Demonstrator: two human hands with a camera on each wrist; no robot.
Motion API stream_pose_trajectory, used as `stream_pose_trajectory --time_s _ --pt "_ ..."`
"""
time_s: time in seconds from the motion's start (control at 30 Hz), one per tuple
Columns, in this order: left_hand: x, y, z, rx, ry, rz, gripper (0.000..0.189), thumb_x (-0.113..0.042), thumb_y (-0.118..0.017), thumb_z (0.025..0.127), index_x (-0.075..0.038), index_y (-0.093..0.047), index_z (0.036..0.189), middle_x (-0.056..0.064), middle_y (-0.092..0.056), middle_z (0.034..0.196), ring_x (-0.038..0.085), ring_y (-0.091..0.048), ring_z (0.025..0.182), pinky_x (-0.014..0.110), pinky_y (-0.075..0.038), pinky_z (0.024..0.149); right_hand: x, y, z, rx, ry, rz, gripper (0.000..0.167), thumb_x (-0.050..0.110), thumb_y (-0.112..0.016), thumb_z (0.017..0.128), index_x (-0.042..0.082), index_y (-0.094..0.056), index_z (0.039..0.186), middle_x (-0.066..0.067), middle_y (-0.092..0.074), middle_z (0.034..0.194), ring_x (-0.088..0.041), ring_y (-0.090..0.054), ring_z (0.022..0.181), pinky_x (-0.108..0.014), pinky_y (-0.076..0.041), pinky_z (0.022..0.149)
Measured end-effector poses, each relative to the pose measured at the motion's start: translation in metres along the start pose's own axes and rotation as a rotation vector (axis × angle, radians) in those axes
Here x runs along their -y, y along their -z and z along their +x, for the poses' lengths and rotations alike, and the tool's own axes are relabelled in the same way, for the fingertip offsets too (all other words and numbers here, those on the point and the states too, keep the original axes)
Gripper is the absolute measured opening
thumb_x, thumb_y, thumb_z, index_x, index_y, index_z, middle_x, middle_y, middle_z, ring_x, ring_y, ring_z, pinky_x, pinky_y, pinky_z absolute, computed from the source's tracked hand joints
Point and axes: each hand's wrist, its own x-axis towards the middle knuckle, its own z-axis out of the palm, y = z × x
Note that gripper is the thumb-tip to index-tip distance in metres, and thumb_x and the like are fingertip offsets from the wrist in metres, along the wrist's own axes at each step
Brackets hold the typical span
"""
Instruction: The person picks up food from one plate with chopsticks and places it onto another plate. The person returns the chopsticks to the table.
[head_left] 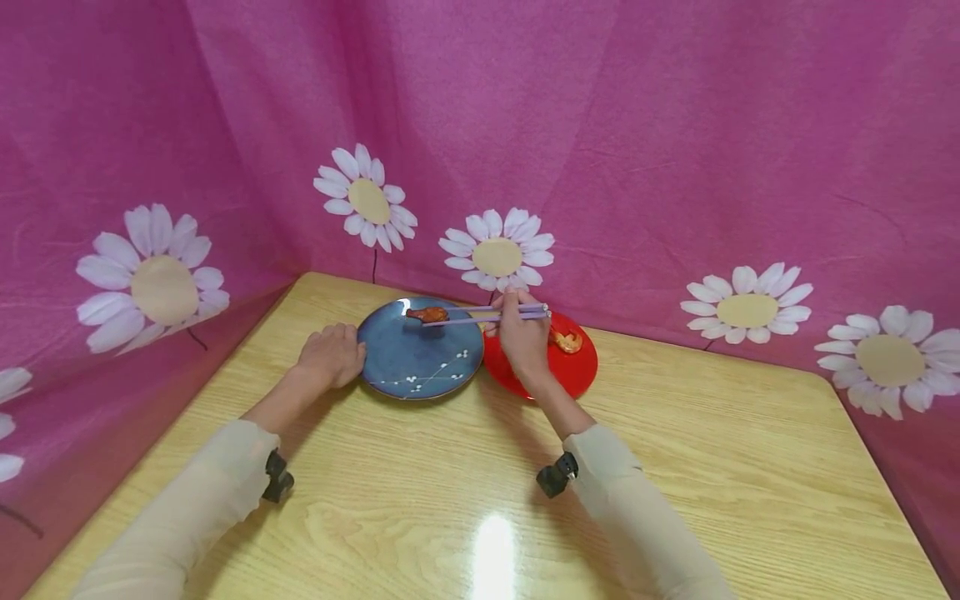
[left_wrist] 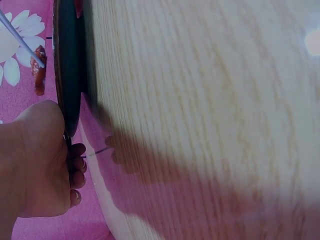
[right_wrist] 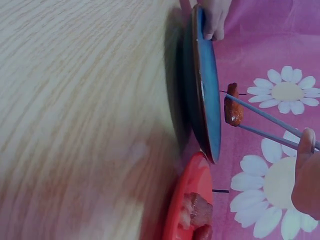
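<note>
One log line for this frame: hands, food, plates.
right hand: holds chopsticks pinching food piece over blue plate | left hand: grips blue plate rim | red plate: food left

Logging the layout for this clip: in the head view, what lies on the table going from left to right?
Left hand holding the rim of the blue plate → brown food piece pinched in the purple chopsticks above that plate → right hand → red plate with a piece of food.

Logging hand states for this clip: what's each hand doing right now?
Left hand: grips the blue plate rim.
Right hand: holds purple chopsticks pinching a food piece.
</note>
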Motion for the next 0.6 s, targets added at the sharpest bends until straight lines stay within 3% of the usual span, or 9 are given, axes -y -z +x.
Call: stream_pose_trajectory --time_s 0.2,0.4,0.6 --pt "0.001 -0.001 0.001 -0.007 -0.002 0.005 0.039 -0.024 -0.035 0.104 0.012 -0.049 0.111 0.024 -0.053 0.105 0.042 -0.052 0.106 0.053 -0.042 0.087 0.008 0.011 0.002 0.008 -0.033 0.005 0.037 0.023 -0.048 0.105 -0.004 -0.063 0.085 -0.012 -0.062 0.06 -0.014 -0.061 0.047 -0.025 -0.052 0.046" --pt "0.002 0.0 0.001 -0.008 -0.005 0.011 0.038 -0.023 -0.036 0.104 0.012 -0.049 0.11 0.024 -0.054 0.104 0.042 -0.052 0.106 0.053 -0.042 0.086 0.016 0.026 0.005 0.008 -0.027 0.038 0.042 0.022 -0.047 0.106 -0.014 -0.061 0.09 -0.023 -0.061 0.066 -0.012 -0.061 0.048 -0.03 -0.055 0.049" --pt "0.001 0.0 0.001 -0.011 -0.003 0.001 0.039 -0.023 -0.036 0.104 0.012 -0.049 0.111 0.025 -0.054 0.105 0.042 -0.052 0.107 0.053 -0.042 0.087 0.021 0.041 0.008 -0.032 -0.037 0.056 0.039 0.023 -0.048 0.106 -0.008 -0.062 0.086 -0.021 -0.06 0.069 -0.012 -0.062 0.049 -0.032 -0.055 0.051"
